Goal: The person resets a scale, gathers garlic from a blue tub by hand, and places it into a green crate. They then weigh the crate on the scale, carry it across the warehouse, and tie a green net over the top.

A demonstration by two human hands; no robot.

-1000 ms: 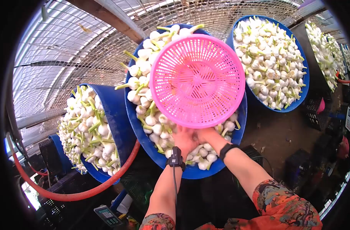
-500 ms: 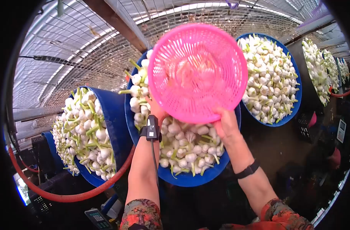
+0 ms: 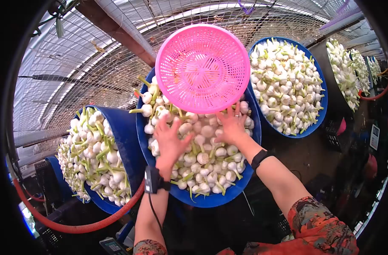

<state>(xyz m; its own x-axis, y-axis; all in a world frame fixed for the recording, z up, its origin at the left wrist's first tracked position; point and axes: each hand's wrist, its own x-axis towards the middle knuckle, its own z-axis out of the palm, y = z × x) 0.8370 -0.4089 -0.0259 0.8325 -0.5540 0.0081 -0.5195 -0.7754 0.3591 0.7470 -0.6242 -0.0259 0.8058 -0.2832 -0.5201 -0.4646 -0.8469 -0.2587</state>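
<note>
A pink plastic colander [image 3: 202, 70] rests at the far side of the blue tub [image 3: 211, 200] in the middle, on top of the heap. Garlic bulbs [image 3: 202, 158] with short green stems fill this tub. My left hand [image 3: 170, 140] is over the bulbs at the left, fingers spread, nothing in it. At the colander's near right edge, my right hand [image 3: 233, 127] reaches over the bulbs with its fingers apart, and it too holds nothing.
Another tub of garlic [image 3: 287, 89] stands at the right, with more beyond it. A tilted blue tub [image 3: 124, 140] of garlic is at the left. In front of it curves a red hose [image 3: 87, 226]. Wire mesh [image 3: 83, 63] runs along the back.
Both hands have let go of the pink colander, which now sits farther back on the heap. My hands have come down over the garlic with fingers spread.
</note>
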